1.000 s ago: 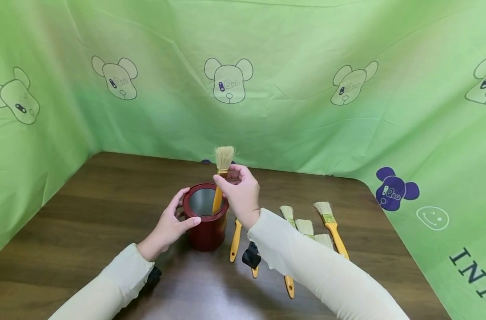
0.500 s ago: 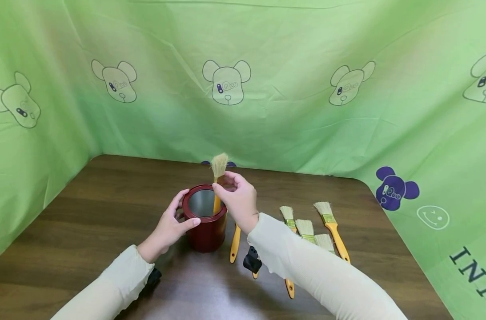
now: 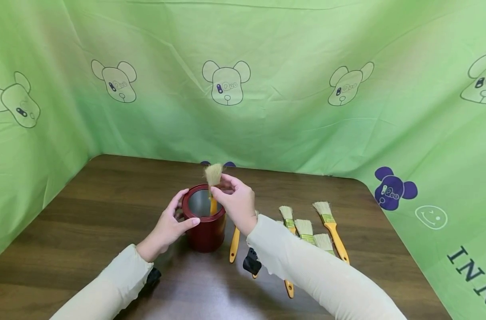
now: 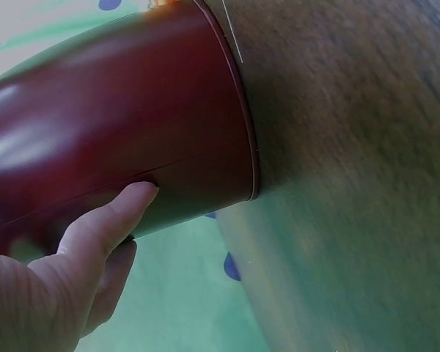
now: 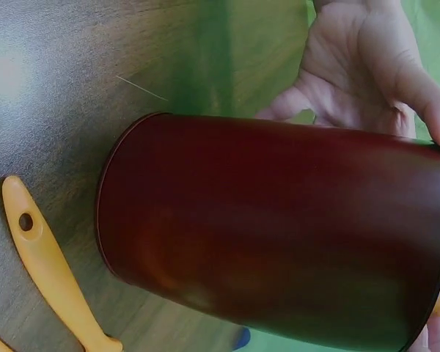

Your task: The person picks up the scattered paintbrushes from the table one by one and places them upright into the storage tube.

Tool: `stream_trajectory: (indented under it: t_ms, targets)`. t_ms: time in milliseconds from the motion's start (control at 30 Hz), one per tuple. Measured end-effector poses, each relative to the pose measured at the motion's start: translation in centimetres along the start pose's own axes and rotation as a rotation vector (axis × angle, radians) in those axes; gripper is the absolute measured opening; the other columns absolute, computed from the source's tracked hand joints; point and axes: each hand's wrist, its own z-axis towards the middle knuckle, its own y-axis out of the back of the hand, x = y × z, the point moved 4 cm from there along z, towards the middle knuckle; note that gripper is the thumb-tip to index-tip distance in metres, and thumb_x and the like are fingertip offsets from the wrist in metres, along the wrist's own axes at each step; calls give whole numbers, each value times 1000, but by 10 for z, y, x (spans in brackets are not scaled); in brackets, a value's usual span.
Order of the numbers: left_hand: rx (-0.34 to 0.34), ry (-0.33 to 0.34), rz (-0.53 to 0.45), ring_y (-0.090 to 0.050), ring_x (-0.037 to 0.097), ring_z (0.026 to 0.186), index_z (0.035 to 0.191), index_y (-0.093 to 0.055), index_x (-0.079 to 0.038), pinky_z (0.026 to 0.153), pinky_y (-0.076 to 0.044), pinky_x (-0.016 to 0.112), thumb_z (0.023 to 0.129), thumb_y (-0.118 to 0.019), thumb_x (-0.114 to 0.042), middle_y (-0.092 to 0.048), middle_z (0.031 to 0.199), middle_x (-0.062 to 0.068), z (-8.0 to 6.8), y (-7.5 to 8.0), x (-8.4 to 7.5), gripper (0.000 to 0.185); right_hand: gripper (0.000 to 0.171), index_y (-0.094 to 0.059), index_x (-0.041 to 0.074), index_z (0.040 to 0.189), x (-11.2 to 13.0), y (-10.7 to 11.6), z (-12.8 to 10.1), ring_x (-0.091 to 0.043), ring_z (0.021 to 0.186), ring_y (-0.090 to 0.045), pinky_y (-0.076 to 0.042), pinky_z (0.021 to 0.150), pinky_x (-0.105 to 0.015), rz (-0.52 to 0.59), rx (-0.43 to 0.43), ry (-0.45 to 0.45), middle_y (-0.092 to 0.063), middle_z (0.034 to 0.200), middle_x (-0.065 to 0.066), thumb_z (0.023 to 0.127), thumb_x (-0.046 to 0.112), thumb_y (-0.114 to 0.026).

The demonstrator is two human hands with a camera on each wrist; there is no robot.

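Paintbrush [image 3: 213, 189] standing nearly upright in the red cup [image 3: 204, 224], bristles up, yellow handle down inside the metal-lined mouth; long axis close to vertical, tipped a little toward the left at the top. Probably light and stiff along the wooden handle, soft and springy at the bristle tuft, so best taken just under the bristles or on the handle, not by the hairs.

From left to right: left hand [image 3: 170, 224] curled round the cup's left wall, thumb near the rim, fingertips pressed to the glossy side in the left wrist view [image 4: 136, 202], steadying it on the brown table [image 3: 86, 213]. Cup likely rigid and a bit slippery, judging by the sheen. Then right hand [image 3: 236, 202] pinching the brush just below the tuft, thumb and forefinger closed on it. Further right, flat on the table: spare brushes [image 3: 307, 229] with yellow handles, bristles pointing away, one handle [image 5: 48, 268] just beside the cup.
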Motion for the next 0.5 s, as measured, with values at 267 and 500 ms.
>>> stream_trajectory:
  t_ms: [267,500]
  targets:
    - [-7,31,-8,-50,34,109,146,-29,-6,73,-47,29,82,-67,1,-45,116,21,0,1,-2,75,37,-67,1,116,-11,21,0,-24,88,-67,-54,77,-34,-90,-50,32,-70,98,-13,81,14,-74]
    - [-9,58,-35,-50,32,105,146,-29,-8,65,-46,32,82,-66,1,-43,117,22,-1,-1,-1,74,38,-65,0,114,-37,74,3,-29,87,-66,-53,76,-33,-224,-133,5,-68,95,-17,80,13,-77]
